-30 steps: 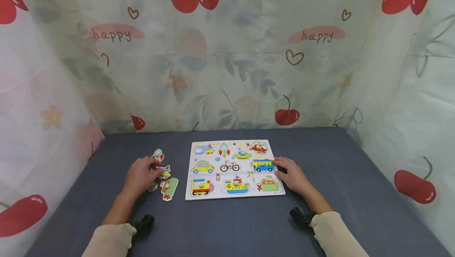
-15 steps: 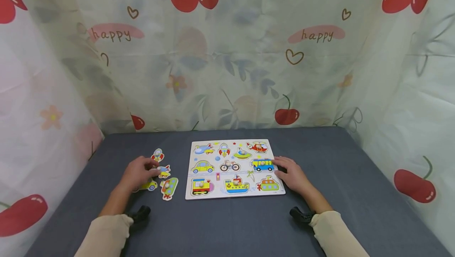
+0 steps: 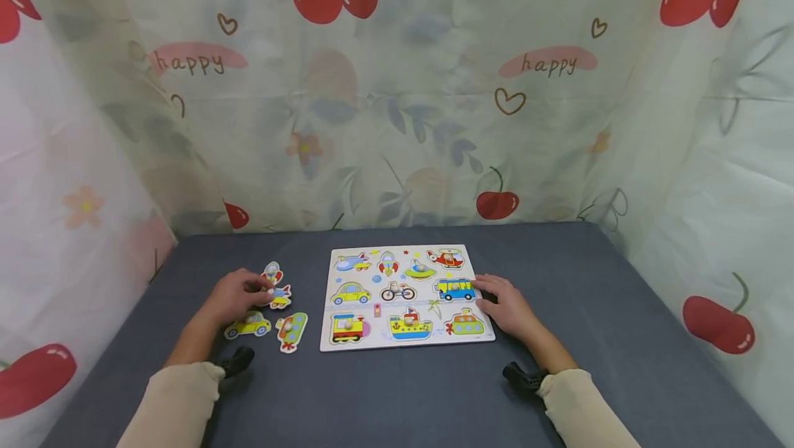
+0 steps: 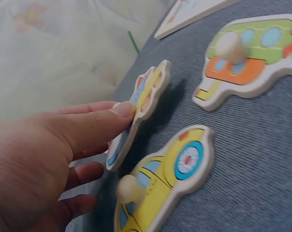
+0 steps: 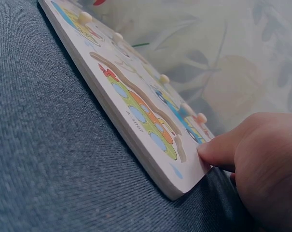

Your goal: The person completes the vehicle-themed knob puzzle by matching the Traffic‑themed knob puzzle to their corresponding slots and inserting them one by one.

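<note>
My left hand [image 3: 232, 300] pinches the airplane puzzle piece [image 4: 148, 92] between thumb and fingers. In the left wrist view this piece stands tilted on its side, raised off the cloth at least in part. Just below it lies the yellow car piece [image 3: 248, 324], knob up, and to its right the green submarine piece [image 3: 291, 331]. A rocket piece [image 3: 272, 273] lies beyond the hand. The white puzzle board [image 3: 406, 351] is flat on the table. My right hand [image 3: 509, 307] rests at its right edge, the thumb [image 5: 215, 150] touching the top face near the submarine recess [image 5: 138, 113].
Knobbed pieces sit in several board recesses, among them the bus [image 3: 455, 289], train [image 3: 349, 327] and ship [image 3: 409, 324]. Dark cloth covers the table [image 3: 397, 400]. A patterned curtain [image 3: 397, 124] surrounds its back and sides. A black wrist device [image 3: 521, 378] is on the right arm.
My left hand has drawn slightly left and taken hold of the airplane piece, uncovering the car piece. The right hand stays at the board's edge. The head view has shifted a little.
</note>
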Action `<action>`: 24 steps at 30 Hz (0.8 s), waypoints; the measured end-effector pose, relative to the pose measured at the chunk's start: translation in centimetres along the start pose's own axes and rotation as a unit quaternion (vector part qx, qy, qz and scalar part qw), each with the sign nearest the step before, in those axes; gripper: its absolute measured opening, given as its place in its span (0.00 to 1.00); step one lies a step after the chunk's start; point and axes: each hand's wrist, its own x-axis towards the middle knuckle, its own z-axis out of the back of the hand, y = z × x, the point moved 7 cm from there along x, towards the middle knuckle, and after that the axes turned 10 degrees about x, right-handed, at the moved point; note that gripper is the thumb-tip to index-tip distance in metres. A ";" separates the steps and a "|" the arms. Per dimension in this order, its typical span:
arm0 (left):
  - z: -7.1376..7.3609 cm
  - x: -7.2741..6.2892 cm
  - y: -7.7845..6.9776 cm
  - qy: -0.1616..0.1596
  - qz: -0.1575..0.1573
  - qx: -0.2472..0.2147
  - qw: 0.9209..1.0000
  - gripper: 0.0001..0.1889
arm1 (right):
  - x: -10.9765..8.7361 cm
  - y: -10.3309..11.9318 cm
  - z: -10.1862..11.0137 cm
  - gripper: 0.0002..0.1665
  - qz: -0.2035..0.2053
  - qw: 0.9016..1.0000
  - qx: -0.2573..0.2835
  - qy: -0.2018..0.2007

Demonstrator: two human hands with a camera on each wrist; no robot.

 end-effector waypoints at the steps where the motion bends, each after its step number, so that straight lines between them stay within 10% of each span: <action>1: 0.1 0.1 0.1 0.000 0.004 -0.002 1.000 0.12 | 0.0 -0.1 0.0 0.26 -0.002 1.000 0.001 0.000; 24: -0.2 5.1 -4.7 -0.111 0.057 0.037 0.992 0.10 | 0.0 -0.1 0.0 0.26 -0.004 1.000 0.002 0.002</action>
